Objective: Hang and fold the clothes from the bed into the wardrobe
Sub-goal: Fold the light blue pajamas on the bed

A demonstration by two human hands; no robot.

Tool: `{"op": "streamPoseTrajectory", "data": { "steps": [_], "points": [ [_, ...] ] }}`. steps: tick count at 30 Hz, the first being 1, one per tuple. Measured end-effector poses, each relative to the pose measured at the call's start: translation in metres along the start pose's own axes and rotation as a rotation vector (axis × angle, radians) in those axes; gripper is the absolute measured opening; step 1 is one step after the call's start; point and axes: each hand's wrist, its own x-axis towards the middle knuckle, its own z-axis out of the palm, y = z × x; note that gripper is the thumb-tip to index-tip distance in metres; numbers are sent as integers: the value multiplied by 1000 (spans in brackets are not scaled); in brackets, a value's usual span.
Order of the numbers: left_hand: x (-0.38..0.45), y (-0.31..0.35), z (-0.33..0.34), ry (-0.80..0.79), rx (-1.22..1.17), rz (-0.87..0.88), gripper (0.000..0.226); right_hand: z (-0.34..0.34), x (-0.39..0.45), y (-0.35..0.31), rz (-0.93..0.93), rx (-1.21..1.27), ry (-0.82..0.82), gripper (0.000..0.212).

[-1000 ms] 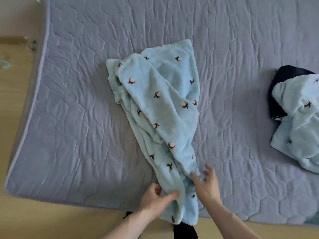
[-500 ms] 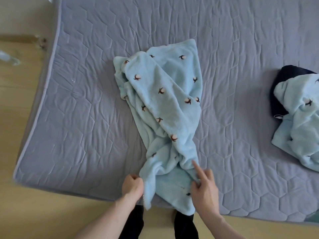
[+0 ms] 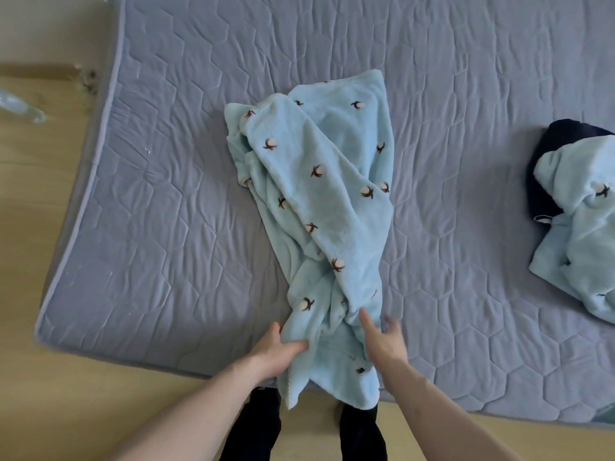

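Note:
A light blue fleece garment with small brown and white flower prints lies crumpled lengthwise on the grey quilted bed. Its near end hangs over the bed's front edge. My left hand grips the left side of that near end, thumb on top of the fabric. My right hand holds the right side of the same end, with its fingers partly tucked into the folds. The wardrobe is out of view.
A second light blue fleece piece lies on top of a dark navy garment at the bed's right edge. Wooden floor shows to the left and in front. My dark trouser legs stand against the bed's front edge.
Both hands have moved slightly up the garment's near end. The left hand went from a closed fist at the corner to a grip with the thumb over the fabric.

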Motion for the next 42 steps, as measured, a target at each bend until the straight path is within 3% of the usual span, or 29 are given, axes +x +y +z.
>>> {"op": "streamPoseTrajectory", "data": {
  "steps": [3,6,10,14,19,23,27,30,34,38,40,42],
  "points": [
    [-1,-2,3,-35,-24,-5,35,3,4,-1,35,-20,-112,44],
    [-6,-5,3,-81,-130,-76,42,-3,7,5,-11,-46,-88,20],
    [-19,-2,-8,-61,-224,-64,50,-22,-5,0,-88,-116,-18,30],
    [-35,15,-29,6,-313,-5,62,-40,-25,-35,-193,-66,-85,52],
    [-54,61,-60,-73,-600,143,28,-53,-41,-102,-153,77,-95,26],
    [-62,119,-99,-100,-748,190,23,-64,-52,-180,-133,251,-109,7],
    [-62,187,-141,-109,-929,227,30,-69,-53,-265,-73,358,-183,33],
    [-58,233,-171,-77,-1056,281,31,-70,-50,-325,-98,410,-276,13],
    [-47,278,-202,-68,-1183,295,34,-67,-42,-384,-146,464,-318,37],
    [-16,311,-224,-16,-1133,324,37,-41,-17,-424,-291,406,-302,25],
    [4,320,-231,77,-1036,339,29,-23,11,-432,-395,374,-194,47],
    [25,320,-232,226,-728,331,16,-12,32,-425,-468,253,-57,70]
  ]
}}
